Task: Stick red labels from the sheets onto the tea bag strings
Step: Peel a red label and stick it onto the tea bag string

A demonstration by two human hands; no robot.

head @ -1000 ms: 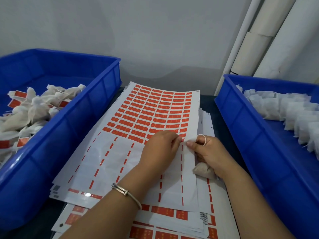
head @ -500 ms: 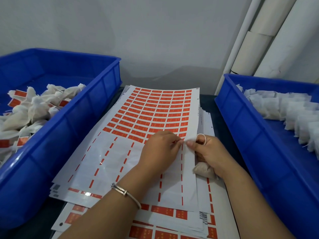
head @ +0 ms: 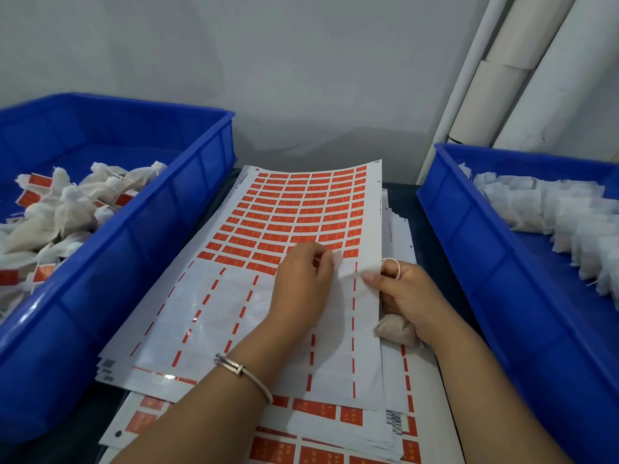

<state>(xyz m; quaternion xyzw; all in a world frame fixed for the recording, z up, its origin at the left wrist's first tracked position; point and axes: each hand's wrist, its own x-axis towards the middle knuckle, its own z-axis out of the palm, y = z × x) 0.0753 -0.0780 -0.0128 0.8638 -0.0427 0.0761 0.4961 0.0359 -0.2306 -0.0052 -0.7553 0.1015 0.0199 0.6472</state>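
Label (head: 339,265) pinched in left hand (head: 303,283), lifted just off top sheet (head: 234,306), seemingly white back showing. Right hand (head: 403,296) clamps tea bag (head: 395,329) at sheet's right edge, string (head: 392,262) looped over fingers. Blue bins: labelled bags left (head: 140,236), plain bags right (head: 469,236).

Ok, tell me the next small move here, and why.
Probably bring the peeled label, pinched by the left hand, over to the string loop held by the right hand and fold it around the string. The label looks lifted off the sheet, and the string sits just beside it.
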